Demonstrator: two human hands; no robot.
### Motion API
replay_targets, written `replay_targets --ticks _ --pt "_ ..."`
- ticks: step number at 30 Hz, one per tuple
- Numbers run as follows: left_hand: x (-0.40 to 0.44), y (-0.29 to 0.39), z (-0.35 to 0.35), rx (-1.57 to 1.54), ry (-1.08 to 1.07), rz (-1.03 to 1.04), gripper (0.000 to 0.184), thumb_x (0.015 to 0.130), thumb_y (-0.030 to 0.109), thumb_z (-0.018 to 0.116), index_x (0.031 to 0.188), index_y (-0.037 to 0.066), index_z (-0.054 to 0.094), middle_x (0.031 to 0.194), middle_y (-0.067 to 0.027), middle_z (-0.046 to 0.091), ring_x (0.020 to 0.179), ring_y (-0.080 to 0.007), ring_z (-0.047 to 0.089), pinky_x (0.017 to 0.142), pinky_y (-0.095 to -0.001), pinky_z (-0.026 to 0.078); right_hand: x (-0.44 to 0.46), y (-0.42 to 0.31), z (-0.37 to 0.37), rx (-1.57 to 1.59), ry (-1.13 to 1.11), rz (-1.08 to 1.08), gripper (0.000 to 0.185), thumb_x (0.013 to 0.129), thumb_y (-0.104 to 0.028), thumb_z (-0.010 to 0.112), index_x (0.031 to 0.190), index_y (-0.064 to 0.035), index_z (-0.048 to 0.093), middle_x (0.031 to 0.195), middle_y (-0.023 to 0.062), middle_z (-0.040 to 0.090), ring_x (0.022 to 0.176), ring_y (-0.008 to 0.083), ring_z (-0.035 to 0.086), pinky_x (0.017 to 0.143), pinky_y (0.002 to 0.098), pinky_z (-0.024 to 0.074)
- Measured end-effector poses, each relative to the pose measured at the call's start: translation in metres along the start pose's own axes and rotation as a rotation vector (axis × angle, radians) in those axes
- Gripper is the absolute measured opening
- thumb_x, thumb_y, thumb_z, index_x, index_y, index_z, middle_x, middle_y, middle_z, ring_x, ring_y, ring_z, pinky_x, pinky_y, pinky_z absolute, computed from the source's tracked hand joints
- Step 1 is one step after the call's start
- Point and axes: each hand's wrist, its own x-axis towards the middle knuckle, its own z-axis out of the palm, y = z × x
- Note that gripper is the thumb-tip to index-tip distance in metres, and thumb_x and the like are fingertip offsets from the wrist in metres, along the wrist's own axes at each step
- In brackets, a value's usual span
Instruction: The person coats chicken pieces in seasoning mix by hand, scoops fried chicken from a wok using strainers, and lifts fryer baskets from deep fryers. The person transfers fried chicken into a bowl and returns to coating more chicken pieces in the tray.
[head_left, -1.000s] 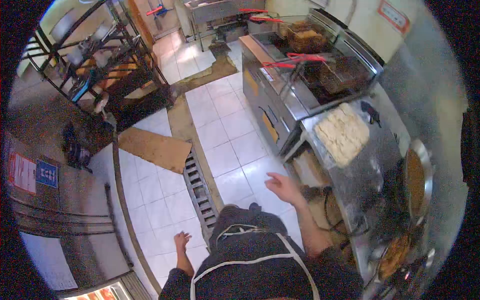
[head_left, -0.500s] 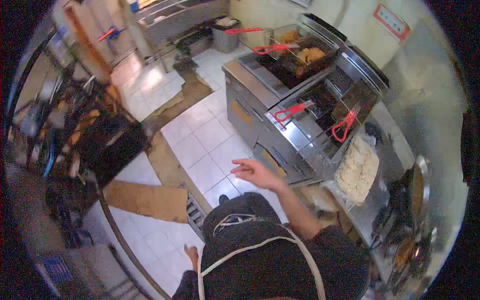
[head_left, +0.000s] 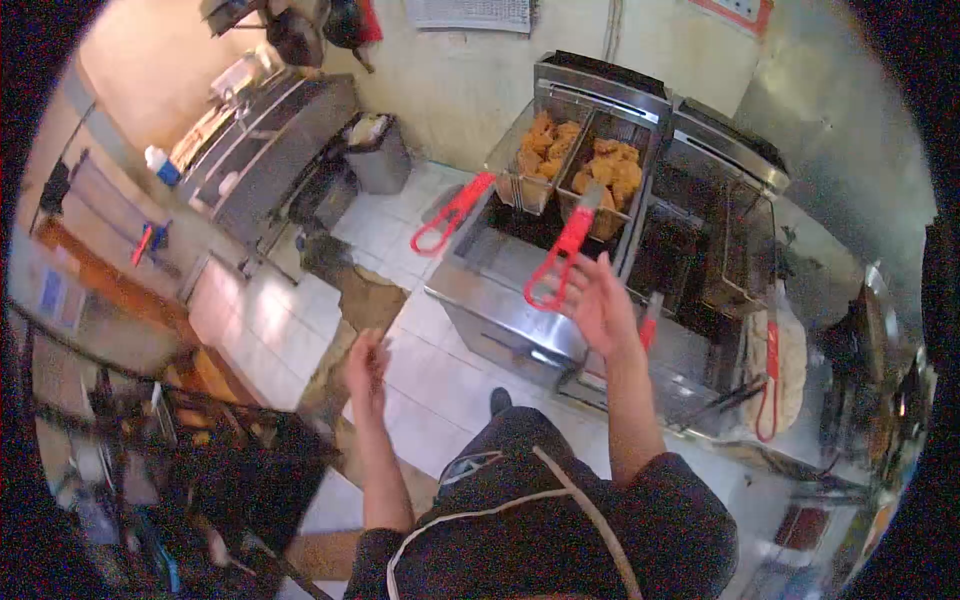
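Observation:
My right hand [head_left: 602,308] is beside the red handle [head_left: 565,255] of a fryer basket, fingers apart. It overlaps the handle's loop in view, and I cannot tell whether it touches. That basket holds browned fried chicken pieces [head_left: 612,172]. To its left hangs a second basket [head_left: 522,190] of fried chicken, with its own red handle [head_left: 455,212]. My left hand [head_left: 367,365] is raised over the floor, holding nothing, its fingers loosely bent and slightly blurred. Both baskets rest at the back of the deep fryer [head_left: 510,320].
Right of the chicken is another fryer section with a wire basket [head_left: 745,245]. A pale, plastic-wrapped bag [head_left: 790,370] lies on the right counter, near a red handle. A grey bin [head_left: 380,165] stands by the wall. Dark cluttered shelving [head_left: 230,480] is at left; cardboard lies on the floor.
The view has turned and come closer to the fryer. My right hand has moved up to the basket handle. My left hand has risen from low beside my body.

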Motion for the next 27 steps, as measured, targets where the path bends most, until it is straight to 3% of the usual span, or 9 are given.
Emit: replay_targets --ticks 5,7,8,9,11,14,21,25,27 --pt "0.086 0.065 0.121 -0.279 -0.653 -0.365 0.054 0.089 0.044 0.04 0.125 0.003 0.039 0.128 -0.0142 0.042 0.114 -0.0272 0.045 0.092 -0.0396 0.039 0.109 -0.003 -0.02 0.297 0.181 -0.042 0.035 0.088 -0.03 0.047 0.112 -0.0044 0.044 0.076 0.0063 0.054 0.055 0.0158 0.05 0.051 0.0272 0.0463" --pt "0.105 0.096 0.171 -0.34 -0.84 -0.548 0.052 0.089 0.042 0.041 0.124 0.003 0.04 0.124 -0.0139 0.046 0.108 -0.026 0.049 0.088 -0.0383 0.042 0.126 0.0 -0.034 0.153 0.049 -0.118 0.029 0.088 -0.024 0.048 0.11 -0.0047 0.045 0.061 -0.001 0.04 0.044 0.0078 0.036 0.035 0.0207 0.0332" --pt "0.116 0.1 0.192 -0.383 -1.009 -0.712 0.05 0.089 0.04 0.042 0.123 0.004 0.041 0.119 -0.0136 0.05 0.101 -0.0248 0.054 0.083 -0.037 0.046 0.122 -0.001 -0.013 0.011 0.274 -0.137 0.025 0.088 -0.02 0.047 0.107 -0.0045 0.045 0.057 -0.0045 0.028 0.04 0.0049 0.029 0.031 0.0195 0.0256" --pt "0.133 0.095 0.211 -0.4 -1.035 -0.729 0.05 0.089 0.04 0.042 0.123 0.004 0.041 0.119 -0.0136 0.05 0.101 -0.0248 0.054 0.083 -0.037 0.046 0.128 -0.003 -0.012 -0.01 0.293 -0.158 0.025 0.088 -0.02 0.047 0.107 -0.0045 0.045 0.057 -0.0045 0.028 0.04 0.0049 0.029 0.031 0.0195 0.0256" --pt "0.154 0.08 0.233 -0.288 -0.938 -0.848 0.042 0.091 0.036 0.039 0.118 0.004 0.042 0.084 -0.0065 0.057 0.066 -0.0165 0.053 0.062 -0.0324 0.046 0.124 0.002 -0.013 -0.013 0.271 -0.164 0.024 0.088 -0.02 0.048 0.107 -0.0054 0.045 0.058 -0.0045 0.031 0.04 0.005 0.029 0.031 0.0194 0.0242" --pt "0.164 0.059 0.242 -0.203 -1.039 -0.962 0.033 0.09 0.031 0.045 0.113 0.007 0.045 0.053 0.006 0.033 0.042 -0.0068 0.032 0.041 -0.0259 0.033 0.133 0.001 0.013 -0.043 0.336 -0.15 0.022 0.087 -0.017 0.048 0.106 -0.0056 0.046 0.058 -0.0041 0.032 0.039 0.0047 0.029 0.03 0.0192 0.023" --pt "0.192 0.067 0.247 -0.219 -1.003 -1.218 0.022 0.09 0.03 0.047 0.1 0.011 0.045 0.055 0.0046 0.037 0.044 -0.0099 0.036 0.044 -0.0303 0.037 0.173 -0.004 0.073 -0.086 0.584 -0.189 0.018 0.086 -0.013 0.047 0.102 -0.005 0.049 0.058 -0.0025 0.036 0.038 0.0045 0.03 0.029 0.0182 0.0221" --pt "0.191 0.063 0.241 -0.264 -1.078 -1.237 0.022 0.09 0.028 0.048 0.099 0.009 0.046 0.057 0.002 0.042 0.047 -0.0129 0.043 0.048 -0.032 0.042 0.155 0.007 0.064 -0.032 0.59 -0.182 0.021 0.091 -0.017 0.041 0.106 -0.0043 0.047 0.057 -0.0029 0.033 0.036 0.0045 0.03 0.028 0.0174 0.0289" --pt "0.194 0.062 0.239 -0.224 -1.134 -1.197 0.022 0.09 0.028 0.048 0.099 0.008 0.046 0.06 0.0006 0.045 0.051 -0.0144 0.048 0.051 -0.0327 0.045 0.152 0.006 0.042 0.23 0.368 -0.123 0.024 0.092 -0.018 0.039 0.11 -0.0041 0.046 0.057 -0.0027 0.033 0.036 0.0048 0.028 0.027 0.0181 0.0268"
